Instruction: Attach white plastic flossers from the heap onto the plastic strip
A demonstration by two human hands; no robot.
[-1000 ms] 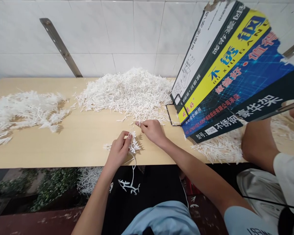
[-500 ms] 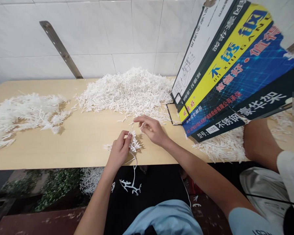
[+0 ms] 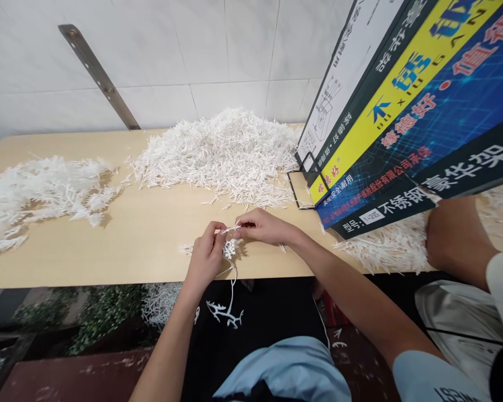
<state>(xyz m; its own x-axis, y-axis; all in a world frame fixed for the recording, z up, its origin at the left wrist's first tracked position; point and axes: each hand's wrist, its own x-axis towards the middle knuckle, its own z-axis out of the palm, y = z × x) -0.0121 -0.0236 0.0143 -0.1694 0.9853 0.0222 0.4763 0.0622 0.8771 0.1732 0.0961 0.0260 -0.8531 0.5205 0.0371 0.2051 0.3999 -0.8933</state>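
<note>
My left hand pinches a white plastic branch near the table's front edge; its stem hangs down over the edge and ends in small forked twigs. My right hand is closed on a small white plastic piece and holds it against the top of the branch, next to my left fingers. Both hands meet just in front of a big heap of small white plastic pieces.
A second pile of white branch-like pieces lies at the left on the wooden table. A tilted printed cardboard box stands at the right, above another person's arm. More white pieces lie under the box.
My right hand has come back from the heap with a small white piece and now meets my left hand at the branch. The left hand has stayed in place.
</note>
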